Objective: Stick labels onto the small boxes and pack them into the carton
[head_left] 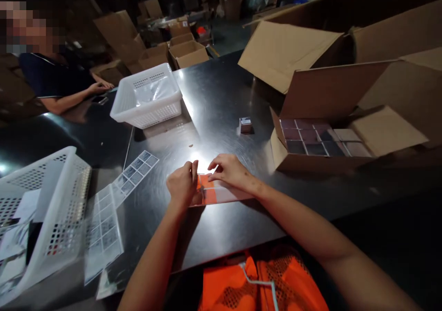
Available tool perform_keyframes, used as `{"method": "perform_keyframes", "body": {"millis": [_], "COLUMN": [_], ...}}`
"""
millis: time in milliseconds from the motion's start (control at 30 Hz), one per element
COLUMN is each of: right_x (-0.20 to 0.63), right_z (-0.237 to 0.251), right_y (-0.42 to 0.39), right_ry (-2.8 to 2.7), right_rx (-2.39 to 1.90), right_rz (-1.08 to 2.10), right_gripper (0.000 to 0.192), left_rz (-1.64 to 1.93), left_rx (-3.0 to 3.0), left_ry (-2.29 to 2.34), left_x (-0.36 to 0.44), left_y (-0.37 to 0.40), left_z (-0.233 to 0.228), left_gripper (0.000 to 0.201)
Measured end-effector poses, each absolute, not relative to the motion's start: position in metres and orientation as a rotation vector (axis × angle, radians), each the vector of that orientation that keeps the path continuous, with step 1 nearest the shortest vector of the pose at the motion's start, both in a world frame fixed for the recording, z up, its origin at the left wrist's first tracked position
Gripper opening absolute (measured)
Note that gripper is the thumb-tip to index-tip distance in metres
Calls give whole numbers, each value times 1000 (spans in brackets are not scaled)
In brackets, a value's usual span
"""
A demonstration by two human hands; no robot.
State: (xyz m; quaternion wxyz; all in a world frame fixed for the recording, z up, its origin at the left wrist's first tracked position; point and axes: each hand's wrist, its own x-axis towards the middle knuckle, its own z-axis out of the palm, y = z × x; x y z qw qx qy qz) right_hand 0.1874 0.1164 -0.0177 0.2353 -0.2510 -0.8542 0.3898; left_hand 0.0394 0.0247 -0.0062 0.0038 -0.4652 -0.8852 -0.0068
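A sheet of orange and white labels [210,197] lies on the metal table in front of me. My left hand [182,184] is closed at the sheet's left end, thumb raised along the edge. Over the sheet's upper side is my right hand [229,170], its thumb and forefinger bent with a gap between the tips. The right thumb reaches down to the orange labels; whether a label sticks to it I cannot tell. Beyond both hands stands a small dark box [245,125] with a pale label on top.
An open carton [321,164] of small boxes stands at right, larger cartons [290,48] behind it. Left are a white basket [65,210] of papers and printed label sheets [103,223]. Another white basket [148,115] holds clear plastic. A person [58,76] sits at far left.
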Motion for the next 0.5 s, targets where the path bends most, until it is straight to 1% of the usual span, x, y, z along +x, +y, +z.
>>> {"method": "perform_keyframes", "body": {"millis": [133,267,333,433,467,500], "right_x": [186,183,180,176,175,173], "right_z": [-19,-18,-18,-21,-23,-26], "right_y": [116,108,104,98,96,95], "right_ry": [-2391,-2546,-2584,-2596,-2601,-2600], "right_rx": [-566,-243,-236,-453,-506,-535], "right_rz": [943,572,487,486,496,507], "right_gripper": [5,10,9,36,39,38], "left_rz": [-62,-26,-42,-99,-107,-106], "left_rx": [-1441,-1438,-1461,-1505,-1503,-1491], "left_ry": [-2854,-2932,-2950,-2929,-2923,-2921], "left_x": [34,18,10,3,3,3], "left_y": [25,20,18,14,13,12], "left_z": [-7,-11,-12,-9,-7,-5], "left_gripper": [58,60,60,59,58,58]}}
